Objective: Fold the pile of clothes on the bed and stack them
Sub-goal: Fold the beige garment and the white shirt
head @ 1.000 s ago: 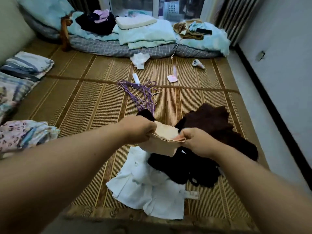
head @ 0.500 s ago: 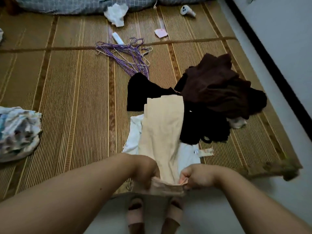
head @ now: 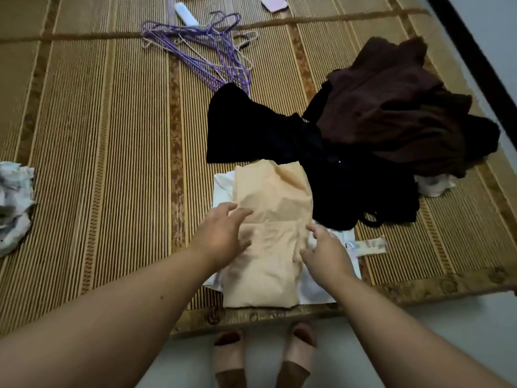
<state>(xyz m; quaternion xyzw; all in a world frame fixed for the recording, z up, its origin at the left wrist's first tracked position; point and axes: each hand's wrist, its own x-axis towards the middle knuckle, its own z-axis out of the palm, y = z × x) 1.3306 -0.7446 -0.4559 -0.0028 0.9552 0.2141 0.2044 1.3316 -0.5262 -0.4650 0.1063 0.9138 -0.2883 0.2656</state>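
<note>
The peach-beige fabric garment (head: 268, 233) lies flat on a white cloth garment (head: 316, 289), long axis 12 to 6 o'clock. The left hand (head: 223, 236), fingers spread, overlaps its 9 o'clock edge. The right hand (head: 326, 253), fingers loosely spread, is at its 3 o'clock edge.

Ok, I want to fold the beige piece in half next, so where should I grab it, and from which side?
Probably its near hem, pinched at both corners from the near edge of the mat. The beige garment lies flat and lengthwise on the white garment, those corners free, its far end against the black clothes.
</note>
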